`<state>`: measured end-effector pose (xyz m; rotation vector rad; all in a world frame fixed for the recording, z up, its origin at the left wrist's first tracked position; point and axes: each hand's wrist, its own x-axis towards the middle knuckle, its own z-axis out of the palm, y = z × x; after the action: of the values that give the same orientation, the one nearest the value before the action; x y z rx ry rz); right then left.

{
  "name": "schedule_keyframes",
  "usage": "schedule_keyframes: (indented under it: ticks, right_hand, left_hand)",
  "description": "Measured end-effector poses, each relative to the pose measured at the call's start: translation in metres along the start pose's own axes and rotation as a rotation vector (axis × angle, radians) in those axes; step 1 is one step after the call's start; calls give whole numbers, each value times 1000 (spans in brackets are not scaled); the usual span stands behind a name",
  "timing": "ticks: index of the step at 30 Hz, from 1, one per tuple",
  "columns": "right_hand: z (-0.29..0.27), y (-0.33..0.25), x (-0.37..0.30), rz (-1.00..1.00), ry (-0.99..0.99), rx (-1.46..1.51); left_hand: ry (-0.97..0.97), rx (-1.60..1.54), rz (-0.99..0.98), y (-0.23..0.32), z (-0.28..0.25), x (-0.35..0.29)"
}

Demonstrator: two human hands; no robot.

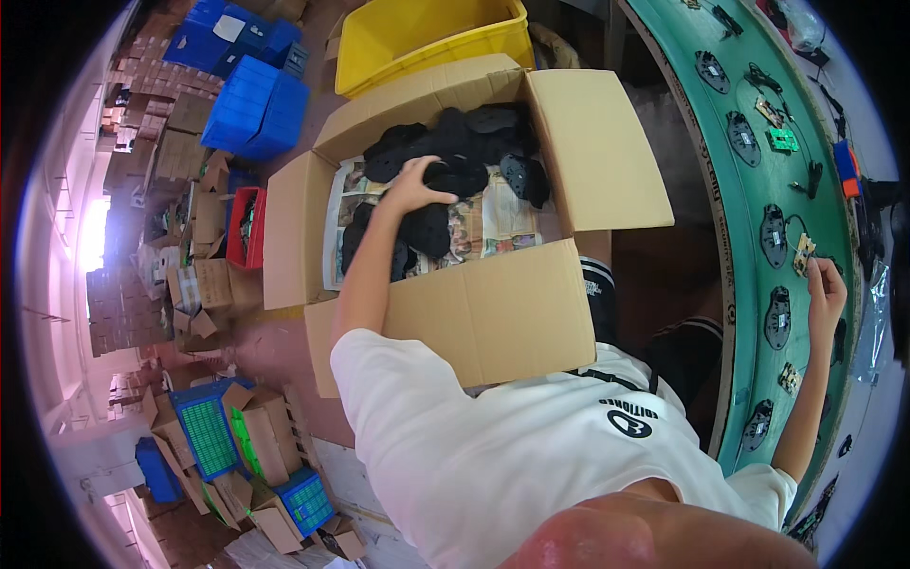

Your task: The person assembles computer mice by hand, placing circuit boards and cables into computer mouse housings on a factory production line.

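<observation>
My left hand (415,186) reaches into an open cardboard box (493,313) lined with newspaper and closes over one black plastic shell (455,176) in a pile of several. My right hand (826,287) is out over the green conveyor belt (749,204), pinching a small pale circuit board (805,252) with thin wires. Black shells (777,318) lie spaced along the belt beside it. My white shirt fills the lower middle of the view.
A yellow crate (427,33) stands behind the box, with blue crates (251,104) to its left. Beside the box sits a red crate (248,226). Cardboard cartons and blue bins (204,431) crowd the floor on the left. A green circuit board (783,139) lies on the belt.
</observation>
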<state>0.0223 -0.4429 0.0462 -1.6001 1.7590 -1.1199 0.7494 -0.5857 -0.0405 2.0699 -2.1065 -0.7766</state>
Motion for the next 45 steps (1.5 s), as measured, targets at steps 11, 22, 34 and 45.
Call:
schedule_keyframes:
  ticks: [11, 22, 34, 45]
  right_hand:
    - [21, -10, -1, 20, -47, 55]
    - [22, -13, -24, -41, 72, 98]
    - [-16, 0, -71, 56, 171, 78]
    - [-41, -2, -89, -71, 202, 93]
  left_hand:
    - [102, 139, -348, 19, 7, 45]
    - [144, 19, 63, 44, 19, -3]
    - [-11, 168, -2, 127, -136, -56]
    - [-572, -510, 730, 520, 23, 44]
